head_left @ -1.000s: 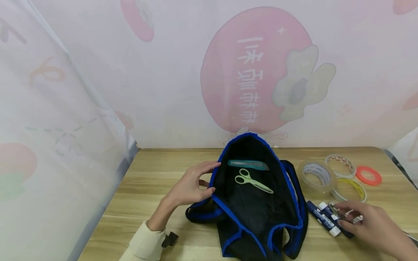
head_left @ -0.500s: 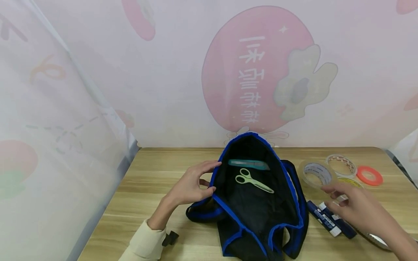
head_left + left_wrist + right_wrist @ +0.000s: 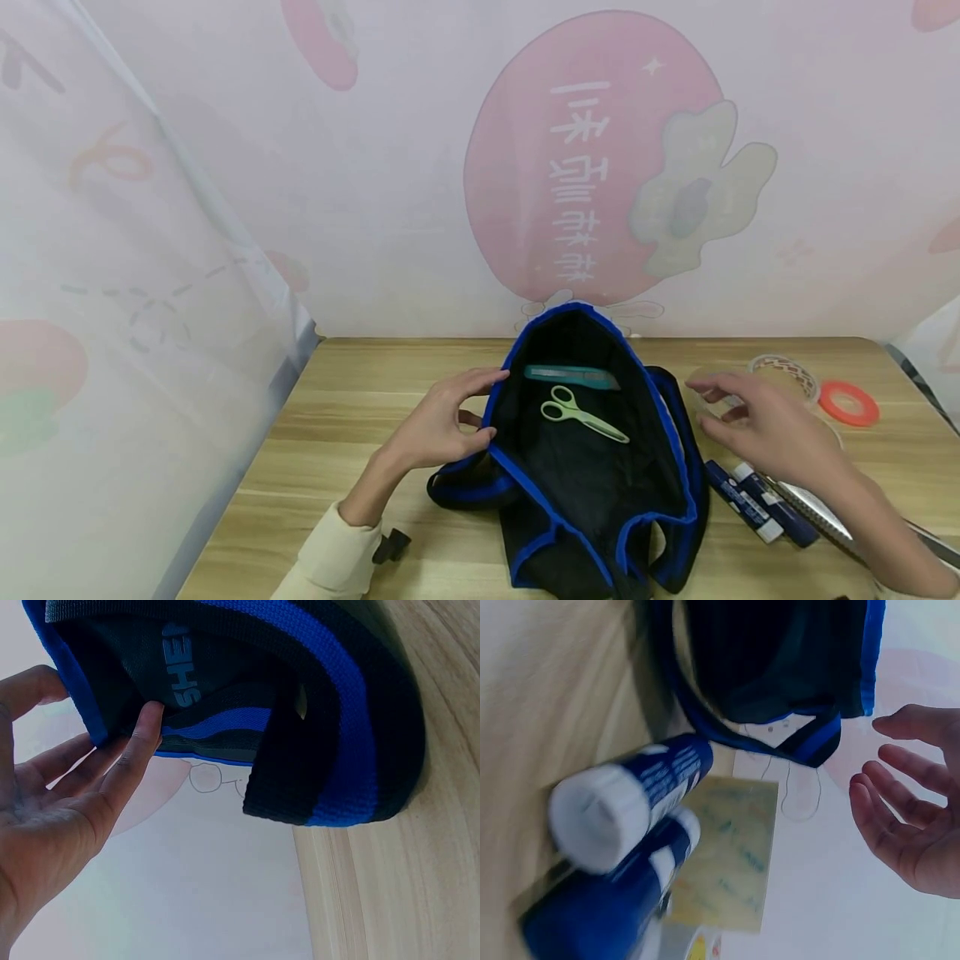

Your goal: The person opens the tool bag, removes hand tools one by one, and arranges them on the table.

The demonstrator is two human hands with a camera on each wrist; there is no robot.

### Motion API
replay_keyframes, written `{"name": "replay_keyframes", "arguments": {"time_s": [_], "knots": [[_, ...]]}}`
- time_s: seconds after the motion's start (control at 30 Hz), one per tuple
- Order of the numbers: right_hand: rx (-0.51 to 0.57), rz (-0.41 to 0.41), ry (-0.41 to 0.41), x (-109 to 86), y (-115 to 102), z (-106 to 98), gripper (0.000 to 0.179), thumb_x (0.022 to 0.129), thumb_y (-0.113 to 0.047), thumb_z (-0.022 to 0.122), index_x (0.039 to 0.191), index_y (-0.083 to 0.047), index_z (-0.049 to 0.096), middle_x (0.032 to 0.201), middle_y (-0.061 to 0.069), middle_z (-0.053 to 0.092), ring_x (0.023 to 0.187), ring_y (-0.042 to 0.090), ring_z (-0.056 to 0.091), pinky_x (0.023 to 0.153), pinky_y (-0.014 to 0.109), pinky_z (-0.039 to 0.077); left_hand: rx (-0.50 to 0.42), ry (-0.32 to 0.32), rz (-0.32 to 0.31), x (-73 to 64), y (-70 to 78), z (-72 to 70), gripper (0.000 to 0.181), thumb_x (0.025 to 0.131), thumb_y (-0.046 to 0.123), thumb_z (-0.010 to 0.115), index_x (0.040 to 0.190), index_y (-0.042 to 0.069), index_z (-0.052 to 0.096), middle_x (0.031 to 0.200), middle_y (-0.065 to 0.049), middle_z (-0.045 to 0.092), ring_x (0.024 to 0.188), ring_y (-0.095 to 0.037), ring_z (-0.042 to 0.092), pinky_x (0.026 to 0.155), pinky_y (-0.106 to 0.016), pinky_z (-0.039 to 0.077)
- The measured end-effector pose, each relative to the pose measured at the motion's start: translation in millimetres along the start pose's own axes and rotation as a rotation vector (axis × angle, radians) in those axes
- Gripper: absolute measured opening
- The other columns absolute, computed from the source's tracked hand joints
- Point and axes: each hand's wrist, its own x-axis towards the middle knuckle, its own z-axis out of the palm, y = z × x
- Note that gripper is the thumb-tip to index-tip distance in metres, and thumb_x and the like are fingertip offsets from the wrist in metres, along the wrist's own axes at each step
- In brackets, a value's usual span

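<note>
A black bag with blue trim [image 3: 592,483] lies on the table with its mouth facing up. Inside it are a teal utility knife [image 3: 570,377] and pale green scissors [image 3: 581,414]. My left hand [image 3: 435,421] grips the bag's left rim, fingers and thumb on both sides of the edge, as the left wrist view also shows. My right hand [image 3: 780,425] hovers with loosely bent fingers and holds nothing. It overlaps a clear tape roll [image 3: 699,375] and hides most of it. Below that hand lie two thick navy tubes with white ends [image 3: 742,500], beside the bag.
Behind the right hand are another tape roll [image 3: 810,379] and a flat orange-red ring [image 3: 849,403]. A spiral-edged, shiny item [image 3: 817,512] lies under the right forearm. A printed curtain [image 3: 375,208] stands along the table's back edge.
My right hand has moved from beside the navy tubes, away and to the left, over the clear tape roll. The left hand stays on the bag's rim.
</note>
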Motion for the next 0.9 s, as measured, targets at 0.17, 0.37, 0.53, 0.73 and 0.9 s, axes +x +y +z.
{"name": "replay_keyframes", "arguments": {"time_s": [0.17,0.37,0.53,0.73,0.9], "knots": [[0.041,-0.009,-0.016,18.3,-11.8,3.4,0.041,0.093,-0.01,0.082,0.132,-0.002,0.072,0.125,0.019,0.075,0.097,0.03,0.076,0.078,0.03,0.066,0.008,0.004,-0.002,0.1,0.5,0.2,0.074,0.09,0.001,0.075,0.159,0.005,0.049,0.165,-0.017,0.048,0.138,-0.042,0.062,0.087,-0.028,0.066],[0.026,-0.122,0.033,40.9,-27.5,5.9,0.04,0.09,-0.007,0.084,0.128,-0.003,0.074,0.12,0.014,0.075,0.1,0.031,0.076,0.078,0.041,0.068,0.009,0.002,-0.018,-0.8,0.1,-0.5,0.074,0.09,0.002,0.075,0.159,0.005,0.049,0.165,-0.015,0.048,0.139,-0.04,0.061,0.087,-0.026,0.065],[0.021,-0.152,0.036,55.3,-39.6,6.7,0.042,0.091,-0.008,0.084,0.131,-0.006,0.073,0.123,0.013,0.074,0.099,0.029,0.077,0.079,0.042,0.068,0.011,-0.001,-0.017,-0.2,-0.5,-0.2,0.074,0.09,0.002,0.075,0.159,0.005,0.049,0.165,-0.015,0.048,0.139,-0.04,0.062,0.087,-0.025,0.065],[0.059,-0.137,-0.025,71.1,-48.9,12.6,0.044,0.093,-0.008,0.081,0.135,-0.004,0.07,0.129,0.019,0.071,0.098,0.034,0.079,0.083,0.047,0.067,0.006,0.002,-0.016,0.2,-1.1,0.0,0.074,0.09,0.002,0.075,0.159,0.005,0.049,0.164,-0.014,0.049,0.138,-0.04,0.062,0.087,-0.025,0.065],[0.05,-0.149,-0.057,83.7,-53.5,22.4,0.046,0.093,-0.008,0.08,0.137,-0.004,0.069,0.132,0.02,0.07,0.1,0.037,0.077,0.086,0.05,0.066,0.004,0.002,-0.019,0.4,-1.4,-0.2,0.074,0.09,0.002,0.075,0.159,0.005,0.049,0.164,-0.014,0.05,0.139,-0.039,0.062,0.087,-0.026,0.065]]}}
